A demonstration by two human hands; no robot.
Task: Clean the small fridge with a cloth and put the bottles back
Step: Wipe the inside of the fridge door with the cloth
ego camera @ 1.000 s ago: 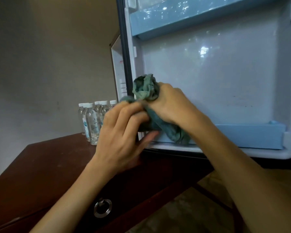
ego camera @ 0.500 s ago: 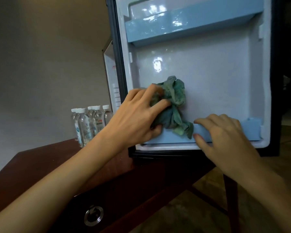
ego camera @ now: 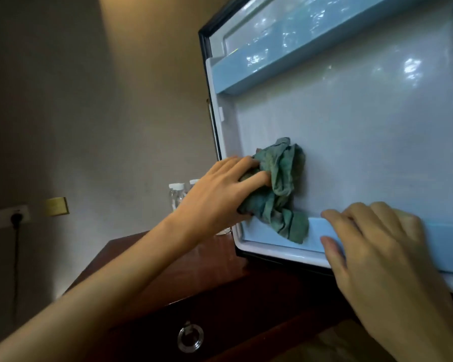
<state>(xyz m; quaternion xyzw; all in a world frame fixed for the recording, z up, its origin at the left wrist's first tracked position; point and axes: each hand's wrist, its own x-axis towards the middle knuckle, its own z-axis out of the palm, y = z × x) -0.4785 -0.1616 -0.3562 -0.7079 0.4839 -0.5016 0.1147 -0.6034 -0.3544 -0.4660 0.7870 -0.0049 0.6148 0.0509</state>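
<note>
As before, my left hand (ego camera: 220, 194) clutches the cloth (ego camera: 280, 184), its tail draped over the door shelf (ego camera: 315, 230) my right hand (ego camera: 382, 254) grips.

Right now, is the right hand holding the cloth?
No, the left hand grips the green cloth against the fridge door inner wall, while the right hand holds the lower door shelf.

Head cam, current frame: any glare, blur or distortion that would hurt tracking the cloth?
Head view: window-like reflections glare on the upper door shelf and door liner; the cloth, gripped by the left hand, is evenly lit and fairly sharp; the right hand gripping the lower door shelf looks slightly soft; bottles are dim and blurry; the wide-angle lens bows the door edge.
</note>
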